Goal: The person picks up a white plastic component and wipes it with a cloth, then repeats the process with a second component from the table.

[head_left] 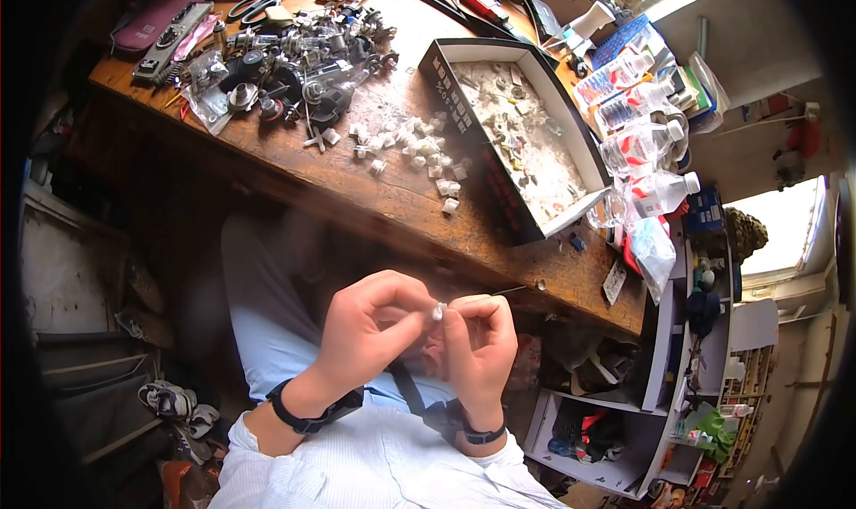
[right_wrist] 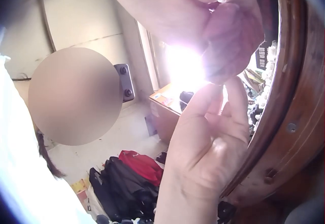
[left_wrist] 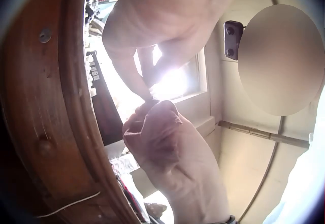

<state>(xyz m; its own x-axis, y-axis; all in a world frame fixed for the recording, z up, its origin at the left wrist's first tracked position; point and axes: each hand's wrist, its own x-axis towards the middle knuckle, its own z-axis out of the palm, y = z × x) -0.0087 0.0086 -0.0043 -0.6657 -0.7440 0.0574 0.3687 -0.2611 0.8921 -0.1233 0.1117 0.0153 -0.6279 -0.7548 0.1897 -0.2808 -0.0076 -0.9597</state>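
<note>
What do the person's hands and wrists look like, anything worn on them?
The left hand and right hand wear no gloves. A black band with a bulky dark unit circles the left wrist; a dark band circles the right. The shirt is white, finely striped.

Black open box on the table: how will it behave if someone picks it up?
Likely light for its size: the black box looks like thin card. Folded-up walls should keep the sides fairly stiff, though the broad base may sag. Apt to spill if tilted, since the small bits lie loose inside with no lid.
</note>
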